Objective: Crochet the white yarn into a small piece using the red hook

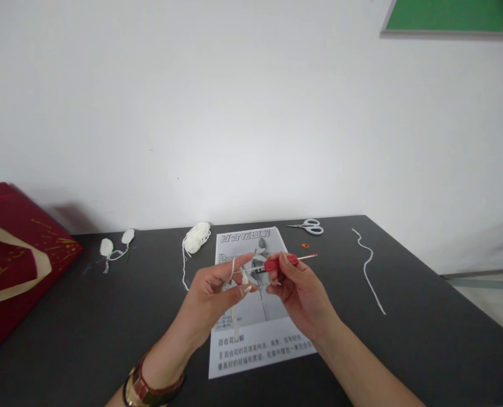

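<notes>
My right hand [299,288] grips a crochet hook [280,263] by its red handle, the metal shaft pointing left. Between thumb and fingers, my left hand [217,291] pinches a small piece of white crochet work [245,278]. White yarn runs over the left forefinger, and a tail hangs below the hand. The hook's tip is at the crochet work; whether it passes through a loop is too small to tell. Beneath both hands lies a printed sheet [260,362] with a flower picture and Chinese text.
A white yarn skein [197,237] lies behind my left hand. Scissors [308,226] and a small orange ring-like piece [305,245] are at the back. Two white crocheted pieces [106,247] lie left, near a red bag [18,265]. A loose yarn strand [368,260] is on the right.
</notes>
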The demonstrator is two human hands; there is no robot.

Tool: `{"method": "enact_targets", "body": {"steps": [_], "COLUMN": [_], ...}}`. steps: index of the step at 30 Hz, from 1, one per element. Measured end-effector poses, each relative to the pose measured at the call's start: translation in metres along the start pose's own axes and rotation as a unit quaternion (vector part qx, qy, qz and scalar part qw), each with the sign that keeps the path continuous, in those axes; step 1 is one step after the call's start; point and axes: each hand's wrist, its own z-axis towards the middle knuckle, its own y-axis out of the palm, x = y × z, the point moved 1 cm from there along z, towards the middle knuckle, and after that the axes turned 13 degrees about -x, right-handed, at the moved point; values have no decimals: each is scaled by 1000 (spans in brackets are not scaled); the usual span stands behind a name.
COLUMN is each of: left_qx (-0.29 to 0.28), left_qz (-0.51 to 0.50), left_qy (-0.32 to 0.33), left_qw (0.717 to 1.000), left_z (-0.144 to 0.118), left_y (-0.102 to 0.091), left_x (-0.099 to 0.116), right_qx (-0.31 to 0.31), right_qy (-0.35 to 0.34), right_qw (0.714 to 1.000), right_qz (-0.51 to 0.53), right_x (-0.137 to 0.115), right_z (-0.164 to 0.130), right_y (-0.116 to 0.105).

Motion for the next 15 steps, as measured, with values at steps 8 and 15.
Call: {"method": "enact_targets", "body": {"steps": [8,15], "left_qx": [-43,-54], "left_qz": [-53,2], "left_qy": [-30,-18], "left_qw": [997,998], "left_z": [-1,-6], "left_y": [3,2], "left_x": [7,7], "right_qx": [-56,-97], "right_qy": [-78,-139], "right_qw": [989,957], "right_qz": [-114,-234], "right_x": [-14,-26], "right_z": [-3,-7], "right_y": [-2,-7]}}
